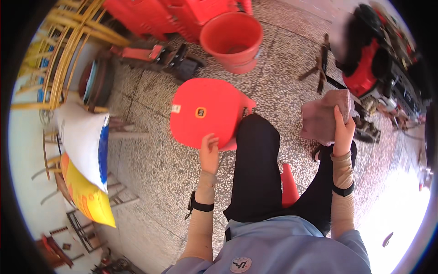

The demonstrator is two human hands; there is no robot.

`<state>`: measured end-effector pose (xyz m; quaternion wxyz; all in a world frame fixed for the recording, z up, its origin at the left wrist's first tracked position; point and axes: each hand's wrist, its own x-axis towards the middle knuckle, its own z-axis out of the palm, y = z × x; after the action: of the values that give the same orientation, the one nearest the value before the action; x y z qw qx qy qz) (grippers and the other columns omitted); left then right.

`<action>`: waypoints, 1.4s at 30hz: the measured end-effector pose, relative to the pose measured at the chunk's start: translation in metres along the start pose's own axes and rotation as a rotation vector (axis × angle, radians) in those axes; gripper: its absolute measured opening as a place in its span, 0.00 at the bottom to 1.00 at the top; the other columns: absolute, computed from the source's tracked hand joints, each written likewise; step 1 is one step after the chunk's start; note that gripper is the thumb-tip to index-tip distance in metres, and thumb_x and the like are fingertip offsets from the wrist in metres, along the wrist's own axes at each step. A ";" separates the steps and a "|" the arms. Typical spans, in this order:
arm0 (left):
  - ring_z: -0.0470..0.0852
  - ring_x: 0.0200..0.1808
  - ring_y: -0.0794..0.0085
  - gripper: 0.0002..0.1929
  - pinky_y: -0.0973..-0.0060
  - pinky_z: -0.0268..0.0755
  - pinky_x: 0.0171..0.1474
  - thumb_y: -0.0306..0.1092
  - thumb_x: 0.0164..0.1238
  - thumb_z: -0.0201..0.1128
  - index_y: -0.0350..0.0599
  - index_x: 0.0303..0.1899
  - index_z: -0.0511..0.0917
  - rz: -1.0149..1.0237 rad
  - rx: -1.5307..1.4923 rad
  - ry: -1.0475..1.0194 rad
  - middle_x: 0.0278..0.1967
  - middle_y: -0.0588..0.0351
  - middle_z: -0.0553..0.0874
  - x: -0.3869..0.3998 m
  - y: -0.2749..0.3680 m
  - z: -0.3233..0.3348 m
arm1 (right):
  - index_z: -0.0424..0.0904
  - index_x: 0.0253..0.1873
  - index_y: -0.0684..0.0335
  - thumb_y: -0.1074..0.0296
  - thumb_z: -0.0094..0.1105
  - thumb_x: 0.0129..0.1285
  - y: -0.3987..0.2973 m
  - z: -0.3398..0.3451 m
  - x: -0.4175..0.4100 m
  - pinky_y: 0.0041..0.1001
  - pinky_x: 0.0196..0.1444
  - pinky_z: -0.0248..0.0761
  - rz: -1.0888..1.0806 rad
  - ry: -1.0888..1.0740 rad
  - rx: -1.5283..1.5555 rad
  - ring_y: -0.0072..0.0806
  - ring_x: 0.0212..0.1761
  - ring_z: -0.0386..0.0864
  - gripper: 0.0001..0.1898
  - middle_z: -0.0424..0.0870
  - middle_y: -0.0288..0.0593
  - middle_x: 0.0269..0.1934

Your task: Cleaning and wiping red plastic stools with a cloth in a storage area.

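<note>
My right hand [342,132] grips a dusty-pink cloth [320,118], which looks like a folded towel and hangs out to the left of my fingers above my right knee. My left hand [209,150] is at the near edge of a red plastic stool [205,99]. Its fingers are loosely bent and hold nothing; whether they touch the stool I cannot tell. On the stool's flat top are a small orange-rimmed sticker [201,112] and a pale label [176,109].
A red plastic bucket [232,37] stands beyond the stool, near red plastic furniture [164,13]. Full sacks [82,137] rest on wooden chairs at the left. Red-and-black machinery [366,68] stands at the right. Between my legs shows a red plastic piece [289,185] on the speckled floor [154,161].
</note>
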<state>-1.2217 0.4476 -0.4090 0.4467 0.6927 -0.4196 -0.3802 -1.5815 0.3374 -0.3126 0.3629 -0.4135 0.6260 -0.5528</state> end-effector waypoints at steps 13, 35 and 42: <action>0.78 0.46 0.70 0.21 0.74 0.71 0.52 0.18 0.60 0.47 0.39 0.56 0.66 -0.170 -0.304 0.310 0.46 0.48 0.78 -0.086 -0.063 -0.042 | 0.76 0.46 0.65 0.64 0.60 0.56 -0.066 0.228 -0.128 0.41 0.40 0.70 -0.942 -0.808 -0.366 0.46 0.35 0.74 0.15 0.76 0.49 0.33; 0.63 0.65 0.69 0.21 0.77 0.52 0.67 0.34 0.75 0.44 0.42 0.66 0.62 -0.153 -0.678 0.332 0.64 0.51 0.67 0.100 -0.085 -0.095 | 0.49 0.71 0.63 0.32 0.58 0.48 0.074 0.309 -0.131 0.57 0.68 0.35 -0.872 -0.899 -1.081 0.57 0.72 0.41 0.53 0.45 0.65 0.69; 0.64 0.66 0.67 0.20 0.75 0.53 0.67 0.36 0.76 0.43 0.40 0.65 0.64 0.040 -0.526 0.367 0.65 0.51 0.67 0.094 -0.094 -0.102 | 0.54 0.70 0.58 0.33 0.56 0.51 0.074 0.390 -0.119 0.54 0.69 0.35 -1.037 -0.899 -0.854 0.53 0.73 0.43 0.48 0.49 0.61 0.69</action>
<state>-1.0730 0.4150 -0.4799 0.6861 0.6020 -0.2330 -0.3356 -1.1880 0.2975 -0.4358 0.0882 -0.9369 0.3058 -0.1447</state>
